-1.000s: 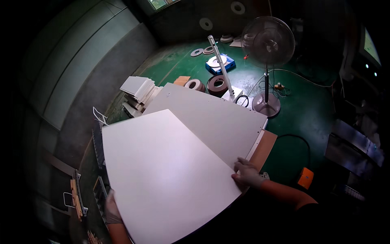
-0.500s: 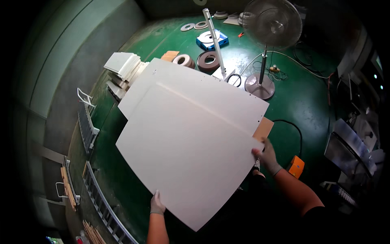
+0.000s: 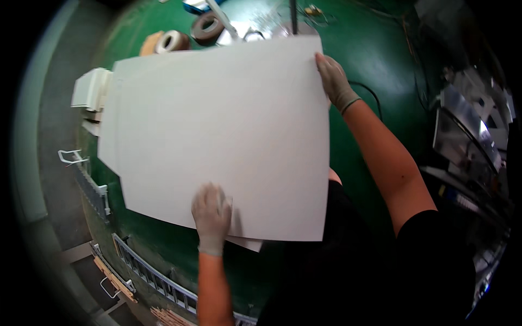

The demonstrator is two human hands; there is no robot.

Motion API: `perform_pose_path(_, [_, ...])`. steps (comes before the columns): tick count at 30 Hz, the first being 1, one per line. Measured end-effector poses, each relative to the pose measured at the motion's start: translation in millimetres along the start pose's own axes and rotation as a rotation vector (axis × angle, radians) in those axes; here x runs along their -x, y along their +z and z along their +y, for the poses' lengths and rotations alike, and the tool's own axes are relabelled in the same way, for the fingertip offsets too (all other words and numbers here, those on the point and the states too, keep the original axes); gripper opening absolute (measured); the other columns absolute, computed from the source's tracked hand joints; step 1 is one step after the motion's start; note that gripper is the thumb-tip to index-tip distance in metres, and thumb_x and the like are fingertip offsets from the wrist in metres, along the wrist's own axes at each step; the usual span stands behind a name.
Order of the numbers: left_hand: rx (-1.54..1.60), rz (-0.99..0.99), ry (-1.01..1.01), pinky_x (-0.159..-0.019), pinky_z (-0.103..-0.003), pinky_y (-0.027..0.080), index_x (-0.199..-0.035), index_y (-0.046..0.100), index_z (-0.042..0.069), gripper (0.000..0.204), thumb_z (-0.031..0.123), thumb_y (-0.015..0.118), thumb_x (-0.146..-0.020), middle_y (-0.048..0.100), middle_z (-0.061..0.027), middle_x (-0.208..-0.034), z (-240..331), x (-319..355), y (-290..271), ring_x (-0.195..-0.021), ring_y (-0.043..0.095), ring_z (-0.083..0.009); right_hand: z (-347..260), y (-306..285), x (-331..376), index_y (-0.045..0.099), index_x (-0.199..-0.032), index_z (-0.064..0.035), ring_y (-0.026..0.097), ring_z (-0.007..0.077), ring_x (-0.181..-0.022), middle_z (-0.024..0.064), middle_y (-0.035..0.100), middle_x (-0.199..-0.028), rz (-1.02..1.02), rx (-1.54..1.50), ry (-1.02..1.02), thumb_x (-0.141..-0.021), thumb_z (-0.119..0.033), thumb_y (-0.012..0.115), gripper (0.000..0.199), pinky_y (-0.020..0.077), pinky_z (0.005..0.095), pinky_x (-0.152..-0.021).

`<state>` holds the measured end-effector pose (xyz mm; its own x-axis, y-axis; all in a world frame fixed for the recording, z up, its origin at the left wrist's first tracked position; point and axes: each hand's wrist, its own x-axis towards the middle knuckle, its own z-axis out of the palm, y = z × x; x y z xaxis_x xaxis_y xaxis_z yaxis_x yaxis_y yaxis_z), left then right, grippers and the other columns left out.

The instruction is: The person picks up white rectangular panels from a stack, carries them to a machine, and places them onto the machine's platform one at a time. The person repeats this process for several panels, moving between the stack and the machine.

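A large white panel [image 3: 234,130] fills the middle of the view, with a straight right edge and a stepped corner at the lower left. The corner of a second white sheet [image 3: 247,244] peeks out from beneath its near edge. My right hand [image 3: 334,81], in a thin pale glove, holds the panel's far right edge; part of its fingers is hidden. Over the near edge, my left hand [image 3: 211,217], also gloved, lies palm down with its fingers stretched out. A shadow falls beside it, and it is slightly blurred.
On the green floor beyond are tape-like rolls [image 3: 173,42] and a stand pole [image 3: 293,19]. White boxy parts [image 3: 89,89] are at the left. Ladder-like metal frames [image 3: 155,274] lie lower left. Shiny metal equipment [image 3: 467,130] stands at the right, with a black cable [image 3: 372,95] nearby.
The top white sheet now lies at a different angle, its right edge almost upright. My right hand has moved farther away; my left has come from the edge onto the surface. The view has shifted.
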<state>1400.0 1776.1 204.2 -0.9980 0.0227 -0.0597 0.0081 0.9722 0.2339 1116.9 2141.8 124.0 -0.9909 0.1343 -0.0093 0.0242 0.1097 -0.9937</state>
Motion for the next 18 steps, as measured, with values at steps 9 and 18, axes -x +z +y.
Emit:
perform_pose_path(9, [-0.303,0.152,-0.012,-0.123,-0.052,0.014,-0.157,0.032,0.007,0.077,0.054,0.048,-0.098,0.029,-0.0215,-0.162,7,-186,39,-0.151,0.020,-0.0418,2,-25,266,0.049,-0.138,0.0061,0.056,0.0221,-0.118,0.0155,0.060,-0.131,-0.376,-0.412,0.618,-0.096,-0.047,0.061,0.069,0.0465,0.0354,-0.099])
perform_pose_path(18, [-0.047,0.127,0.000,-0.125,-0.046,0.015,-0.155,0.032,0.000,0.067,0.043,0.042,-0.105,0.028,-0.0203,-0.163,7,-217,24,-0.153,0.020,-0.0346,-24,-50,255,0.064,-0.096,0.0011,0.057,0.0119,-0.082,0.0049,0.063,-0.093,-0.320,-0.463,0.678,-0.091,-0.028,0.075,0.032,0.0486,0.0281,-0.081])
